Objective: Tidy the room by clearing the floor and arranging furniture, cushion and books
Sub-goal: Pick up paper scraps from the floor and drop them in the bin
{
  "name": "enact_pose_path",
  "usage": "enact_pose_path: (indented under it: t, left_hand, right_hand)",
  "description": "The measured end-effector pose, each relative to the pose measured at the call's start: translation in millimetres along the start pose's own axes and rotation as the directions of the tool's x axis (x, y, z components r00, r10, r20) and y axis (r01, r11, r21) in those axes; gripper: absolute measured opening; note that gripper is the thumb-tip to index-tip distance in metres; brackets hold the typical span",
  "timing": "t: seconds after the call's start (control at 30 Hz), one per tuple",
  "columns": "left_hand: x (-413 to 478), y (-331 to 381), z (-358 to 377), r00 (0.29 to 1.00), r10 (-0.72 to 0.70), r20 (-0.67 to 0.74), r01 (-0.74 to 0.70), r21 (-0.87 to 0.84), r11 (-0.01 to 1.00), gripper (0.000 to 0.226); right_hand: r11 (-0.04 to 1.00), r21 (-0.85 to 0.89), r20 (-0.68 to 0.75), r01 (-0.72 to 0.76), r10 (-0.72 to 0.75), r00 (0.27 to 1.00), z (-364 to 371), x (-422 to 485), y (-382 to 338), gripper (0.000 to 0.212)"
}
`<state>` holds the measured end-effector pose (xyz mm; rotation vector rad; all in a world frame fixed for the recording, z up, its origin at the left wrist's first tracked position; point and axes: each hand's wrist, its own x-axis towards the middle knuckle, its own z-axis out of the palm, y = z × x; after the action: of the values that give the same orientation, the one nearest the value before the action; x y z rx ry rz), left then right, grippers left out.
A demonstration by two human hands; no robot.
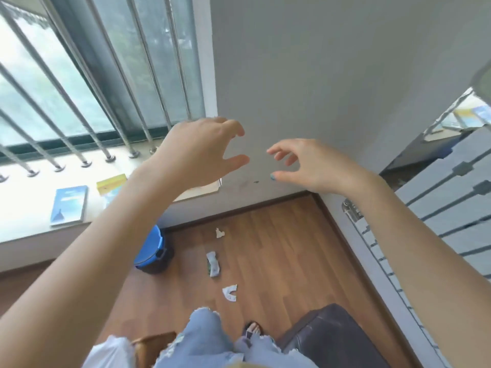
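Fingers [233, 128] on both hands are apart and loosely curled, holding nothing; the left hand [202, 152] and right hand [305, 166] hang in the air in front of a grey wall [332, 75]. Below, paper scraps [214, 264] lie on the wooden floor [279, 248] near a blue bin [152, 251]. Books [69, 205] lie on the windowsill [26, 211], and a dark padded seat [329, 338] stands beside the person's feet.

Glossy wood floor [279, 248], crumpled paper scraps [214, 263], metal bars [79, 83]
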<state>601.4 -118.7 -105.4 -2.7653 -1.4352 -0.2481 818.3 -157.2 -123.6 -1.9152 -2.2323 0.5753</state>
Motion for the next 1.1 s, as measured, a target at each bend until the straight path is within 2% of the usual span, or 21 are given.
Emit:
enact_pose_path:
  t: [0.23, 0.33, 0.57, 0.77, 0.9, 1.1]
  left_hand:
    - [-31.2, -32.8, 66.9, 0.989, -0.144, 0.04, 0.147, -0.082, 0.986, 0.05]
    - [-43.5, -48.8, 109.3, 0.978, -0.182, 0.105, 0.194, -0.115, 0.974, 0.049]
    - [-63.0, -70.8, 217.2, 0.945, -0.222, 0.24, 0.252, -0.102, 0.962, 0.052]
    - [-84.3, -83.8, 327.1, 0.87, -0.303, 0.39, 0.385, -0.152, 0.91, 0.053]
    - [-98.7, -94.9, 399.0, 0.836, -0.352, 0.42, 0.453, -0.166, 0.876, 0.055]
    - [-113.2, -99.6, 500.2, 0.819, -0.335, 0.465, 0.454, -0.17, 0.874, 0.058]
  right_hand:
    - [0.986, 0.165, 0.051, 0.037, -0.046, 0.998, 79.5, 34.3, -1.0, 0.05]
    - [0.976, 0.216, 0.076, 0.016, -0.033, 0.997, 128.6, 49.5, 7.4, 0.052]
    - [0.983, 0.182, 0.175, -0.04, 0.008, 0.985, 240.3, 72.5, 35.2, 0.055]
    - [0.978, 0.184, 0.151, -0.101, 0.073, 0.986, 342.5, 85.1, 66.9, 0.051]
    - [0.957, 0.216, 0.167, -0.192, 0.158, 0.973, 414.6, 90.2, 89.3, 0.054]
    - [0.944, 0.175, 0.237, -0.279, 0.235, 0.943, 515.7, 92.5, 113.2, 0.058]
